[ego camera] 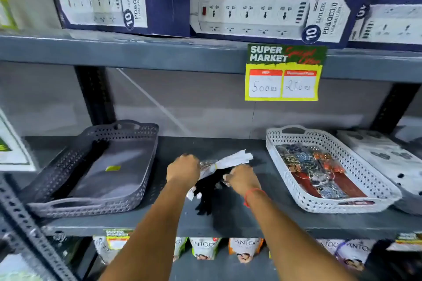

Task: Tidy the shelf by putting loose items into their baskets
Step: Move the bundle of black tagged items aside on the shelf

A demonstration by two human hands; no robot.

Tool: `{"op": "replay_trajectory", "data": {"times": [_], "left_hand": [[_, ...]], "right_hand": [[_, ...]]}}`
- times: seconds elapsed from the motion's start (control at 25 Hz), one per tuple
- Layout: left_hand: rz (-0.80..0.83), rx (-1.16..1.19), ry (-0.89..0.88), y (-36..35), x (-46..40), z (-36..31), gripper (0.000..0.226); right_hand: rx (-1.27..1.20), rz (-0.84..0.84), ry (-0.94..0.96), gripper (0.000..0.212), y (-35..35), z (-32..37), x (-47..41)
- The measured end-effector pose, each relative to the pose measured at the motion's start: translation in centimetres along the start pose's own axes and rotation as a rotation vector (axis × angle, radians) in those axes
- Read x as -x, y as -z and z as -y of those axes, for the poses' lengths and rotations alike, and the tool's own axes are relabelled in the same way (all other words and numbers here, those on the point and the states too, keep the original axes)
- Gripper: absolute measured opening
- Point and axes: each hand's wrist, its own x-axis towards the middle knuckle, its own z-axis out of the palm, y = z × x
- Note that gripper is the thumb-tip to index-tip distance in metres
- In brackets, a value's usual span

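Note:
Both my hands reach onto the dark middle shelf [228, 146], between two baskets. My left hand [182, 169] is closed around a bundle of packets with white card ends [233, 159], held just above the shelf. My right hand [242, 178] grips the same pile from the right. Black items [206, 191] hang below the hands; motion blur hides what they are. The grey perforated basket [127, 203] at left holds only a small yellow sticker [113, 168]. The white perforated basket [285, 180] at right holds several colourful packets [312, 169].
Blue and white power strip boxes [269, 16] fill the shelf above, with a supermarket price tag [284, 73] hanging from its edge. White boxes [383, 155] lie right of the white basket. Pouches [245, 248] stand on the shelf below. A slotted metal upright [34, 230] crosses the lower left.

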Motion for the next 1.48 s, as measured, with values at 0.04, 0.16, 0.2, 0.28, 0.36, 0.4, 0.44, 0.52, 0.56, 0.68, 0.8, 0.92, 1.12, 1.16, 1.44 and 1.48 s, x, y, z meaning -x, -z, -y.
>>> {"op": "replay_trajectory", "data": {"times": [0.04,0.16,0.2,0.28,0.36,0.4,0.44,0.52,0.56,0.68,0.8,0.92,1.12,1.16,1.44,1.48], "left_hand": [[0.042,0.013,-0.001,-0.4,-1.3,-0.2,0.03],[0.137,0.092,0.026,-1.8,-3.3,-0.7,0.039],[0.158,0.092,0.028,-2.5,-3.8,-0.8,0.043],[0.151,0.056,0.016,-3.6,-4.2,-0.8,0.04],[0.121,0.033,0.024,-4.1,-4.7,-0.9,0.035],[0.126,0.045,0.04,-3.9,-4.7,-1.1,0.037],[0.13,0.068,0.054,-3.8,-4.9,-1.3,0.042],[0.146,0.136,0.07,-3.0,-4.8,-1.8,0.048],[0.163,0.18,0.077,-2.6,-4.7,-2.0,0.044],[0.183,0.297,0.129,-1.0,-4.8,-2.3,0.025],[0.154,0.373,0.212,1.1,-5.0,-1.5,0.028],[0.082,0.366,0.297,2.8,-5.0,0.9,0.038],[0.033,0.148,0.407,3.4,-4.0,5.2,0.026],[0.036,0.09,0.399,2.9,-3.9,5.4,0.028],[0.105,-0.113,0.361,-1.2,-3.1,4.4,0.04],[0.073,-0.123,0.338,-1.1,-3.0,4.1,0.039]], "right_hand": [[-0.027,-0.004,-0.024,0.036,-0.4,0.1,-0.9],[-0.001,-0.008,-0.118,0.044,-1.1,1.0,-2.3],[0.009,0.004,-0.14,0.046,-1.5,1.1,-2.7],[0.009,0.016,-0.177,0.046,-2.0,1.2,-3.5],[-0.043,0.031,-0.233,0.042,-2.2,1.4,-4.3],[-0.093,0.046,-0.259,0.039,-2.2,1.4,-4.7],[-0.142,0.057,-0.275,0.037,-2.1,1.4,-4.9],[-0.181,0.065,-0.285,0.036,-1.7,1.3,-4.7],[-0.168,0.053,-0.28,0.036,-1.3,1.1,-4.5],[-0.144,0.04,-0.256,0.039,1.0,0.6,-4.6],[-0.269,0.086,-0.174,0.034,3.7,2.0,-5.2],[-0.356,0.099,-0.069,0.022,3.7,5.5,-5.7],[-0.268,0.228,0.041,0.023,-2.2,11.0,-4.9],[-0.208,0.22,0.031,0.032,-3.5,11.4,-4.6],[-0.13,0.249,0.086,0.029,-6.0,8.7,-4.9],[-0.13,0.249,0.108,0.022,-5.0,7.6,-5.8]]}}
